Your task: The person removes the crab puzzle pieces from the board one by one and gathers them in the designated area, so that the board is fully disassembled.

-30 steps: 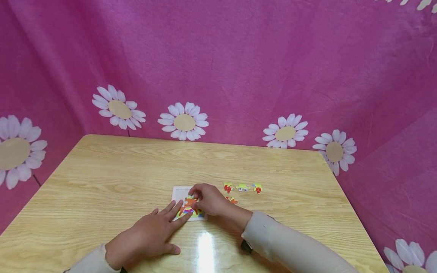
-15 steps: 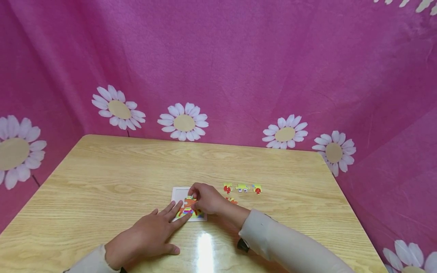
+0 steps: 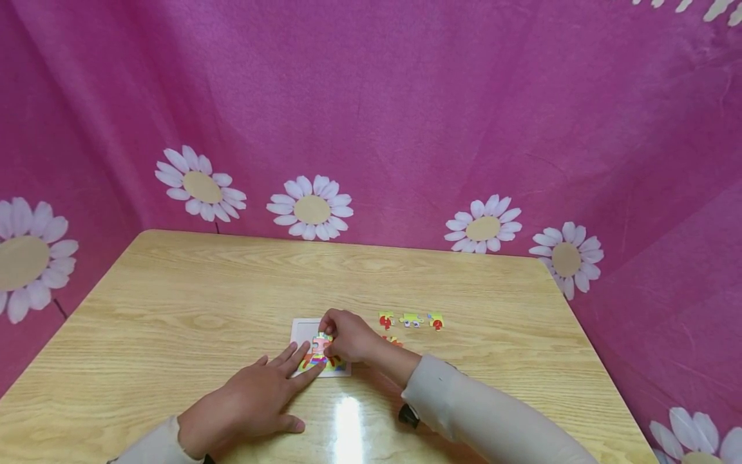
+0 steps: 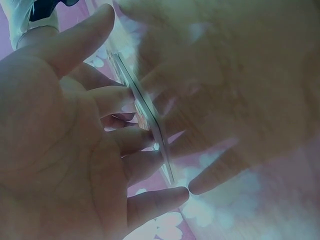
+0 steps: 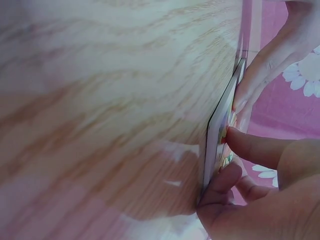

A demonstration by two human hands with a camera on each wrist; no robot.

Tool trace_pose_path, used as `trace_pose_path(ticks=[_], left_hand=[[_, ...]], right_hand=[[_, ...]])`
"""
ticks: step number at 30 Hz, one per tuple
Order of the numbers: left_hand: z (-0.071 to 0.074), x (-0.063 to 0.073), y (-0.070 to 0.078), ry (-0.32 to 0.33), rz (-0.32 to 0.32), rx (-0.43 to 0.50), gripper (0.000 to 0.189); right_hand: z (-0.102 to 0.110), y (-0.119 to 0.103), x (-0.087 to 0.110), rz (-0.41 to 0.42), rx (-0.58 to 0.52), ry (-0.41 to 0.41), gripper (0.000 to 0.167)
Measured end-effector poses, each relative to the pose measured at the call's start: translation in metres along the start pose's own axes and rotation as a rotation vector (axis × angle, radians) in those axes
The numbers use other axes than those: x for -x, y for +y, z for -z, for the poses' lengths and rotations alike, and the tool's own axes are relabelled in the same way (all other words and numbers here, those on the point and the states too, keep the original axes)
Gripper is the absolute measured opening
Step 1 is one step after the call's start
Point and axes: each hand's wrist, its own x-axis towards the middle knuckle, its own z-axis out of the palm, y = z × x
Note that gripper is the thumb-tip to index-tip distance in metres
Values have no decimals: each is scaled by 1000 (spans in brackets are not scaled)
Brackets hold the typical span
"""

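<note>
A small white-framed jigsaw tray lies on the table, its lower part filled with colourful pieces. My left hand lies palm down with its fingers spread straight; the fingertips rest on the tray's left and lower part. Over the tray's right side, my right hand pinches a puzzle piece near the middle, which catches a pinkish glare. In the right wrist view, the thumb touches the pieces and the other fingers curl at the tray's edge. My right fingers hide the tray's right side.
Three loose yellow-and-red puzzle pieces lie in a row right of the tray. Another orange-red piece sits partly behind my right wrist. The wooden table meets a pink flowered cloth at the back and sides.
Both hands stay almost in place. The piece under my right fingers has gone from orange to a pale pink shine, as if tilted slightly.
</note>
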Motion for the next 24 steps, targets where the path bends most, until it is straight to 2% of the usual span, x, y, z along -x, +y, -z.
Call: trace_pose_path(ticks=[9, 17, 24], left_hand=[[-1, -1, -1, -1, 6, 5, 89], [-1, -1, -1, -3, 11, 12, 89], [-1, 0, -1, -2, 9, 23, 87]], right_hand=[[0, 1, 1, 27, -24, 17, 35], [7, 7, -3, 20, -74, -70, 32], [9, 9, -2, 15, -80, -68, 32]])
